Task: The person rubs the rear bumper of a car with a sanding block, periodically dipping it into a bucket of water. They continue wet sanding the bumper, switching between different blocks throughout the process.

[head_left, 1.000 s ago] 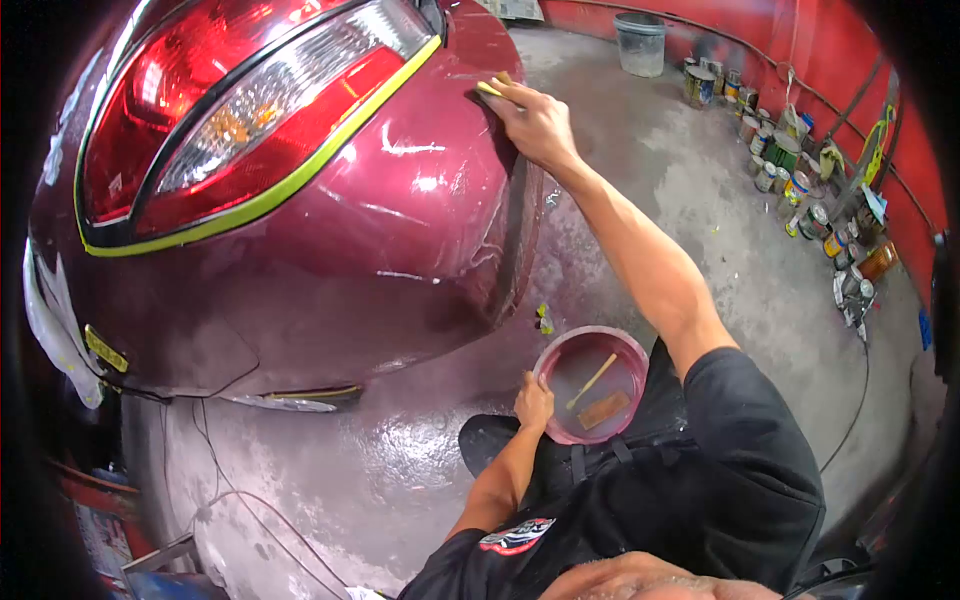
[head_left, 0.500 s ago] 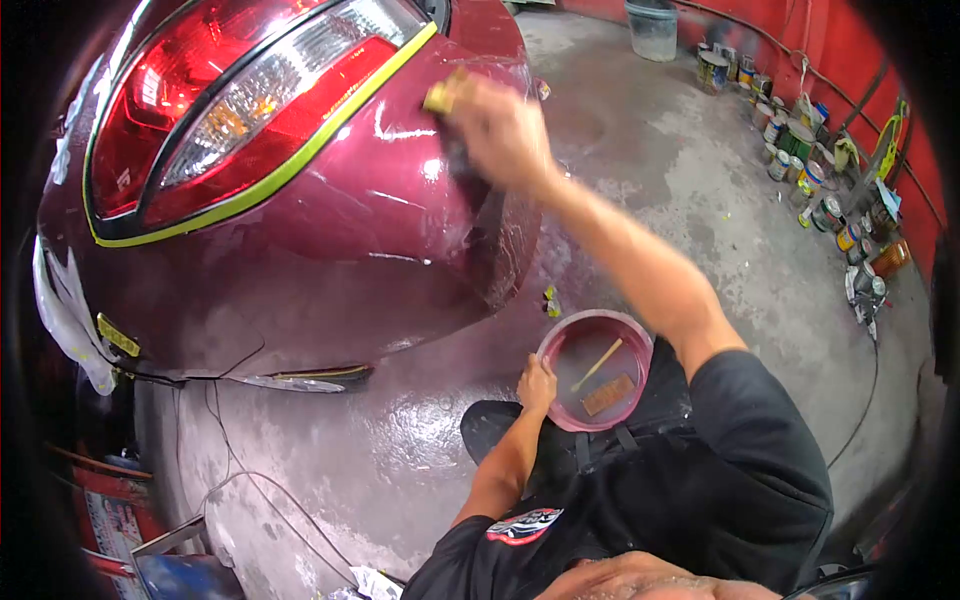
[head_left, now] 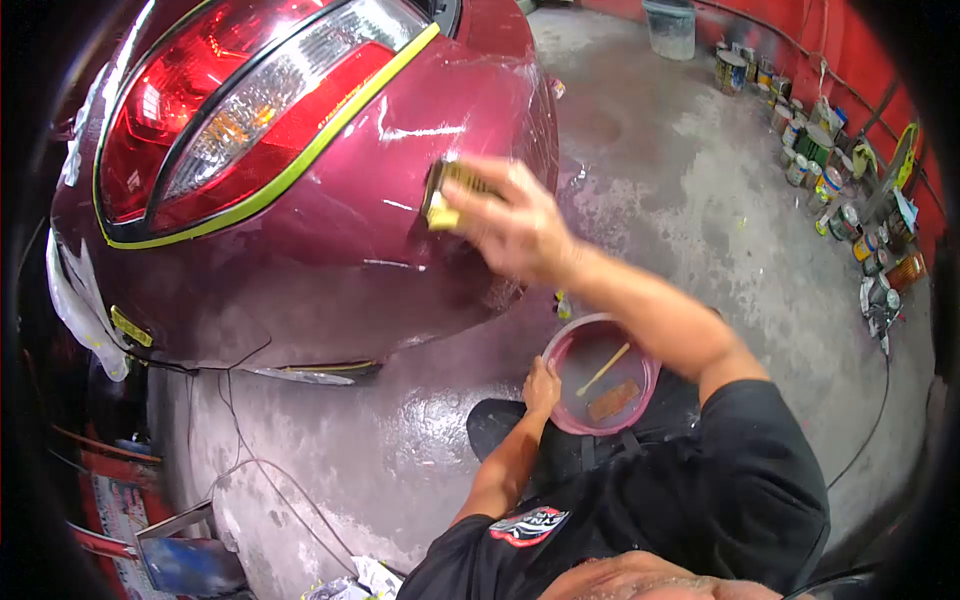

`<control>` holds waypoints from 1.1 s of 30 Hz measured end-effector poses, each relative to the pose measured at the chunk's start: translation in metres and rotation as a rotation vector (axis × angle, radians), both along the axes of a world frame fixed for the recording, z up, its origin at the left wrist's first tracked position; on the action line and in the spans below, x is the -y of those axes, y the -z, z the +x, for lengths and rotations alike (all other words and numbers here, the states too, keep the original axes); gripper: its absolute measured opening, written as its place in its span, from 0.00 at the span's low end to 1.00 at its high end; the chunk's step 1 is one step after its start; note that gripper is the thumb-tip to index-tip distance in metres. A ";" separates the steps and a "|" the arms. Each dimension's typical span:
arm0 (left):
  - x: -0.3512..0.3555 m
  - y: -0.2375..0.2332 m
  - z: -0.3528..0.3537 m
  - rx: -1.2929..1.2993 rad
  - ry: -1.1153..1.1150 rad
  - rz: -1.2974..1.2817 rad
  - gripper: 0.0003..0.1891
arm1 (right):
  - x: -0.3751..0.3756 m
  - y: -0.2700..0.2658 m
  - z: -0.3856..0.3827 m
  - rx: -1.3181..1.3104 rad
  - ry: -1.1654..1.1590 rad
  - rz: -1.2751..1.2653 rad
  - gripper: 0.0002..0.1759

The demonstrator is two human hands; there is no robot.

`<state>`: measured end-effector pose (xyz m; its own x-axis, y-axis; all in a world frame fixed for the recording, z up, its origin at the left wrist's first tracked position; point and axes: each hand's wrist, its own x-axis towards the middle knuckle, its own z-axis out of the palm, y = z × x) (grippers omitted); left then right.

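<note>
My right hand (head_left: 515, 220) is closed around a yellow sanding block (head_left: 442, 213) with a dark sheet about it, held against the wet maroon bumper (head_left: 340, 230). Yellow tape (head_left: 270, 190) borders the red and clear tail light (head_left: 215, 135) to the left of it. Down by my lap, my left hand (head_left: 541, 388) grips the rim of a pink bucket (head_left: 652, 385). Inside the bucket are a thin wooden-handled brush (head_left: 605, 368) and a brown rectangular block (head_left: 613, 400), in or under greyish water.
Several paint cans (head_left: 815, 150) line the red wall at the right. A pale bucket (head_left: 670, 30) stands at the back. Cables (head_left: 250, 455) cross the wet concrete floor (head_left: 400, 430) on the left, near a dark blue panel (head_left: 190, 568).
My right hand has moved down over the bumper with the sanding block, which shows more of its dark side. My left hand still grips the bucket. The view has shifted slightly.
</note>
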<state>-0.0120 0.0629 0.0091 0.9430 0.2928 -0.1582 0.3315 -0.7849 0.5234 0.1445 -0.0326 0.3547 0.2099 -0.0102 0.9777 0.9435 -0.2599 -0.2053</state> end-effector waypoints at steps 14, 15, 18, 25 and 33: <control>0.004 -0.010 0.008 -0.011 0.017 0.044 0.20 | 0.031 -0.012 0.101 -0.246 0.101 0.009 0.12; 0.004 -0.010 0.004 -0.014 0.012 0.045 0.20 | 0.031 -0.019 0.137 -0.396 0.169 0.030 0.12; 0.008 -0.018 -0.002 -0.032 -0.002 0.051 0.19 | 0.014 -0.039 0.151 -0.666 0.325 0.116 0.13; 0.002 -0.007 0.001 -0.038 0.031 0.057 0.20 | 0.017 -0.027 0.052 -0.174 -0.054 0.008 0.19; -0.001 0.006 0.001 0.015 0.035 0.107 0.20 | 0.016 -0.046 0.182 -0.713 0.378 0.121 0.12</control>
<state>-0.0113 0.0643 0.0028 0.9548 0.2746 -0.1138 0.2962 -0.8474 0.4406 0.3268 -0.0482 0.4007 0.7426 -0.3019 0.5978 0.4281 -0.4724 -0.7704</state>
